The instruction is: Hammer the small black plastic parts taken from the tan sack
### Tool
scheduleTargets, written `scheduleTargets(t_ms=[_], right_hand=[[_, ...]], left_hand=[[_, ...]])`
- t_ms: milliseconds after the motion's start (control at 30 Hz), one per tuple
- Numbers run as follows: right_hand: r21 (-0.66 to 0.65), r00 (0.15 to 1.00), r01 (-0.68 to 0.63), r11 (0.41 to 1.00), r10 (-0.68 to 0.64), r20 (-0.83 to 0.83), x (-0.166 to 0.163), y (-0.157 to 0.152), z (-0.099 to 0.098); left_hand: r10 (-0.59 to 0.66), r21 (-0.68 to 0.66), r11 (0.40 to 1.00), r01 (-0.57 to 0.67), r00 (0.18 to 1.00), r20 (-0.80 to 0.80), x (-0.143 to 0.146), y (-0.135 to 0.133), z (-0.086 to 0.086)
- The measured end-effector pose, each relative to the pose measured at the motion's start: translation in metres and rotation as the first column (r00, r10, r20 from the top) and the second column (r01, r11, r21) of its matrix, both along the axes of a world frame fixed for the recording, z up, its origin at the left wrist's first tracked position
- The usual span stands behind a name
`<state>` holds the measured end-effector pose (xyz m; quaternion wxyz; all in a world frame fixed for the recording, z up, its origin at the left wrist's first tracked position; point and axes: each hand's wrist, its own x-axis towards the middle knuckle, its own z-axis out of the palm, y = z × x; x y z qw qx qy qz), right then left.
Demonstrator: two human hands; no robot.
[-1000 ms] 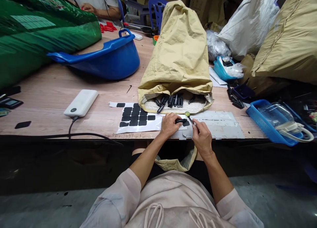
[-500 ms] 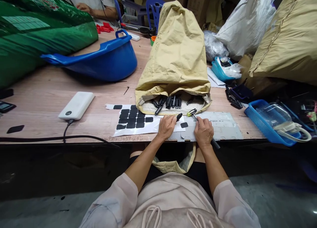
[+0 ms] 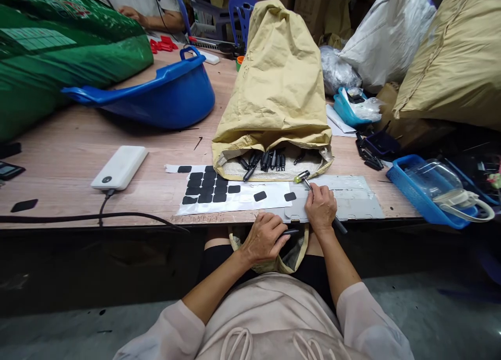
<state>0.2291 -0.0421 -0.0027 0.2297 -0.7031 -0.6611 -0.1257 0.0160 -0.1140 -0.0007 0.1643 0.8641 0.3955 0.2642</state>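
My left hand point(image 3: 266, 237) is closed around a slim black pen-like piece point(image 3: 290, 231), just off the table's front edge and over an open bag mouth point(image 3: 295, 258) at my lap. In my right hand point(image 3: 321, 207) is a small hammer point(image 3: 302, 176) with a yellowish-green face, its dark handle sticking out below the fist. The hand rests on a grey flat board point(image 3: 352, 198). To its left lies a white sheet point(image 3: 245, 202) bearing rows of black rounded patches point(image 3: 207, 183). More black pen-like pieces point(image 3: 268, 160) lie in the mouth of a beige sack point(image 3: 285, 78).
A blue basin point(image 3: 156, 96) and a white power bank point(image 3: 119, 167) with a cable stand left. On the right are a blue basket point(image 3: 422, 193), a teal basket point(image 3: 346, 112) and full sacks point(image 3: 446, 62). Another person's arm point(image 3: 164, 21) shows at the far left.
My left hand has moved down off the sheet and past the table edge with the black pen-like piece, uncovering a black patch. My right hand and the hammer have hardly moved.
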Motion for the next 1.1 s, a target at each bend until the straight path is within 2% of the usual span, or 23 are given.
scheduleTargets(t_ms=[100,167,200,267,333,400,433,533,667,767,867,967,1100], right_hand=[[-0.001,1.000,0.004,1.000,-0.004,0.010,0.000,0.000,0.000],[-0.008,1.000,0.010,1.000,-0.010,0.007,0.000,0.000,0.000],[-0.011,1.000,0.011,1.000,-0.011,0.004,0.000,0.000,0.000],[-0.015,1.000,0.008,1.000,-0.008,-0.003,-0.001,0.001,0.000],[-0.015,1.000,0.003,1.000,-0.003,-0.005,-0.001,0.001,0.000],[-0.012,1.000,0.004,1.000,-0.004,-0.001,-0.001,0.001,0.001],[-0.011,1.000,0.006,1.000,-0.006,0.002,-0.001,0.000,0.001],[-0.012,1.000,0.012,1.000,-0.012,0.012,-0.001,0.000,0.001],[-0.015,1.000,0.006,1.000,-0.006,-0.001,-0.002,0.000,0.001],[-0.011,1.000,0.012,1.000,-0.012,-0.004,-0.002,0.001,0.000],[-0.008,1.000,0.019,1.000,-0.019,0.007,-0.002,0.000,0.001],[-0.010,1.000,0.017,1.000,-0.017,0.010,-0.003,0.000,0.001],[-0.022,1.000,0.013,1.000,-0.013,-0.010,-0.003,-0.001,0.002]], left_hand=[[0.022,0.022,1.000,-0.022,1.000,-0.007,-0.005,-0.004,-0.005],[0.129,0.023,0.991,-0.129,0.992,0.019,-0.010,0.009,-0.001],[0.222,0.019,0.975,-0.223,0.974,0.034,-0.014,0.021,0.004],[0.453,0.002,0.891,-0.453,0.890,0.055,-0.024,0.049,0.012],[0.649,-0.022,0.760,-0.649,0.759,0.049,-0.034,0.079,0.019],[0.746,-0.055,0.665,-0.745,0.666,0.015,-0.044,0.103,0.021],[0.761,-0.077,0.647,-0.759,0.649,-0.008,-0.049,0.111,0.021],[0.746,-0.144,0.655,-0.742,0.666,-0.035,-0.059,0.119,0.018],[0.706,-0.216,0.705,-0.676,0.699,0.115,-0.062,0.105,0.017],[0.614,-0.364,0.774,-0.518,0.754,0.234,-0.050,0.093,0.019],[0.501,-0.468,0.814,-0.345,0.824,0.265,-0.031,0.090,0.020],[0.424,-0.450,0.843,-0.294,0.879,0.218,-0.013,0.092,0.020],[0.417,-0.358,0.861,-0.362,0.904,0.091,0.001,0.099,0.016]])
